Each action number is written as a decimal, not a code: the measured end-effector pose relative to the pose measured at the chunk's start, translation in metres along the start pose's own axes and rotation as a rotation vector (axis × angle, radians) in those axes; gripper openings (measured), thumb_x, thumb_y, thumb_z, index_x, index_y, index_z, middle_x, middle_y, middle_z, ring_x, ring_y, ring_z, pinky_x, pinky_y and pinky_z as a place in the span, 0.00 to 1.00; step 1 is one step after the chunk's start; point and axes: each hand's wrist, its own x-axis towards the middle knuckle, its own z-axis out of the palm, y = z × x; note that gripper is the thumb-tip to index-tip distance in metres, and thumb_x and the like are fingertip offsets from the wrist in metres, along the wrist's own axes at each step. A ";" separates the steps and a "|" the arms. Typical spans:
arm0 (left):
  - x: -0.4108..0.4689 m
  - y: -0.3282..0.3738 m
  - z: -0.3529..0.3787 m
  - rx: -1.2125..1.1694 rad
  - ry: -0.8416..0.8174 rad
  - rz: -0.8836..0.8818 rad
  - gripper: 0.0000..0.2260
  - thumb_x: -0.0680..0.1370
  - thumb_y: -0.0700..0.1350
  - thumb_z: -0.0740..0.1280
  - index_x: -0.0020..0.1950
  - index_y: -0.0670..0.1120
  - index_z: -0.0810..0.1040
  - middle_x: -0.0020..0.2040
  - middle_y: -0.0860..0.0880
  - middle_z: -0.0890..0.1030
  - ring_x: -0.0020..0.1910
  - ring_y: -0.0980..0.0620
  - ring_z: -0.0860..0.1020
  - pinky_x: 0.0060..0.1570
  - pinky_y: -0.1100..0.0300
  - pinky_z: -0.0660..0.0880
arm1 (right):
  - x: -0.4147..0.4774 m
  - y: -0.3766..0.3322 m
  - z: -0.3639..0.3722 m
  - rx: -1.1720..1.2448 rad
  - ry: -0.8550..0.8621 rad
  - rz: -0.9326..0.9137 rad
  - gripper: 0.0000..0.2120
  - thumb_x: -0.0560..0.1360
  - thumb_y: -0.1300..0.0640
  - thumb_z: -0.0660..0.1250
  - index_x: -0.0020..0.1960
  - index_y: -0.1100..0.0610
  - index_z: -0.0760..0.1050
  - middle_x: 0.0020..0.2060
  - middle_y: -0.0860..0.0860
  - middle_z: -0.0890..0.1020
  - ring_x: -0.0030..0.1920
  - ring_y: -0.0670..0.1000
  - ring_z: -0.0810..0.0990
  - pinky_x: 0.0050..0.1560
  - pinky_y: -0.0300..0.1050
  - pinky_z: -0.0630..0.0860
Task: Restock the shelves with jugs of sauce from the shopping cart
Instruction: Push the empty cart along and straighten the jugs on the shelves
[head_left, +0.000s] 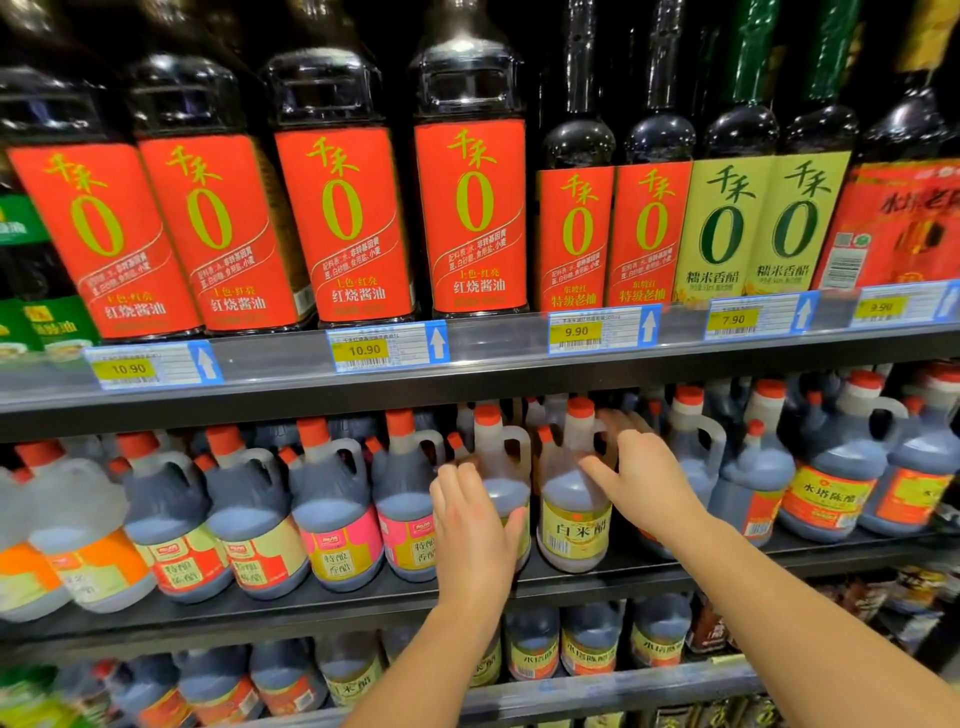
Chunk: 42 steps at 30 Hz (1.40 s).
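Observation:
Two handled jugs of dark sauce with orange caps stand side by side at the middle shelf's front. My left hand (475, 525) wraps around the lower body of the left jug (501, 452), thumb on its right side. The right jug (571, 499) carries a yellow label; my right hand (636, 478) lies against its right shoulder, thumb across the front and fingers reaching behind its handle. Both jugs stand upright on the dark middle shelf (363, 597). The shopping cart is out of view.
Several more orange-capped jugs (337, 509) crowd the middle shelf on both sides. Tall red-labelled soy bottles (467, 208) fill the top shelf, whose rail (467, 358) with price tags hangs just above the jug caps. A lower shelf holds further jugs (587, 644).

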 end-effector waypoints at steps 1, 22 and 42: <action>0.000 0.000 -0.001 -0.007 -0.005 0.002 0.25 0.68 0.47 0.78 0.56 0.40 0.71 0.52 0.45 0.70 0.52 0.45 0.70 0.50 0.52 0.75 | 0.000 0.000 0.001 0.002 0.003 0.007 0.19 0.78 0.48 0.65 0.35 0.53 0.60 0.35 0.50 0.67 0.45 0.57 0.74 0.42 0.47 0.66; -0.047 0.054 0.008 -0.330 -0.373 0.382 0.21 0.77 0.58 0.64 0.64 0.49 0.68 0.57 0.54 0.69 0.58 0.53 0.70 0.51 0.58 0.73 | -0.090 0.054 -0.007 0.060 0.360 0.131 0.23 0.76 0.47 0.67 0.68 0.53 0.69 0.59 0.49 0.75 0.59 0.50 0.75 0.49 0.47 0.75; -0.235 0.146 0.202 -0.004 -1.308 0.609 0.19 0.77 0.62 0.62 0.58 0.51 0.68 0.53 0.51 0.71 0.48 0.50 0.76 0.44 0.54 0.77 | -0.364 0.276 0.054 0.036 0.179 1.167 0.24 0.77 0.42 0.64 0.69 0.50 0.67 0.62 0.46 0.75 0.61 0.46 0.74 0.61 0.45 0.75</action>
